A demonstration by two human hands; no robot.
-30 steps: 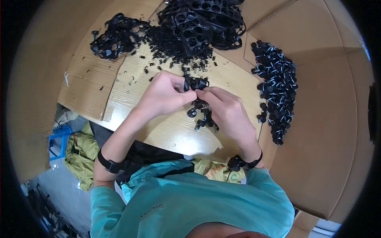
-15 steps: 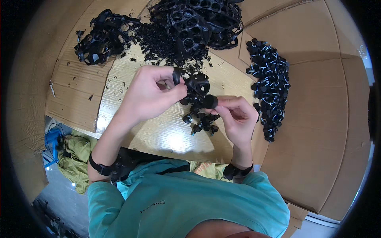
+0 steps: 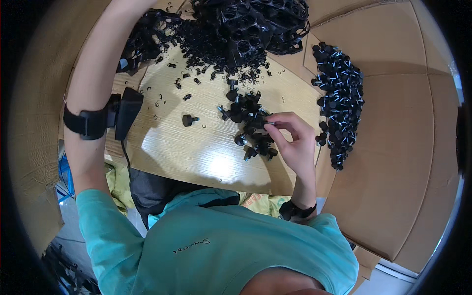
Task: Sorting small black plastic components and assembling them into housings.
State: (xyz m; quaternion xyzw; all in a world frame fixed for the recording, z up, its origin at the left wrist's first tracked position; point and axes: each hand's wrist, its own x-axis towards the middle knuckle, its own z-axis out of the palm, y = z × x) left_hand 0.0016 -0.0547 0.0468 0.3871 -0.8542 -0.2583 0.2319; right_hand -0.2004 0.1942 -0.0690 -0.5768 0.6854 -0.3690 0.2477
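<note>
My right hand (image 3: 295,140) is closed in a pinch at the right side of a small pile of black-headed bolts (image 3: 238,110). Between thumb and forefinger it grips the metal stud of one black-headed bolt (image 3: 256,123), whose dark head blends into the pile. My left forearm (image 3: 93,64) stretches up to the far left, and the hand itself is cut off by the top edge. A lone black-headed bolt (image 3: 188,120) lies on its side on the wooden tabletop (image 3: 172,157), left of the pile.
Perforated black rubber sheets (image 3: 250,24) are heaped at the far side, with small black offcuts (image 3: 206,44) around them. More perforated scrap (image 3: 147,37) lies beside my left forearm. A long heap of black-headed bolts (image 3: 339,98) sits on cardboard (image 3: 393,123) at the right.
My left hand has left the middle and gone out past the top edge, and the perforated black piece it held is out of sight. My right hand stays near the pile. A lone bolt now shows.
</note>
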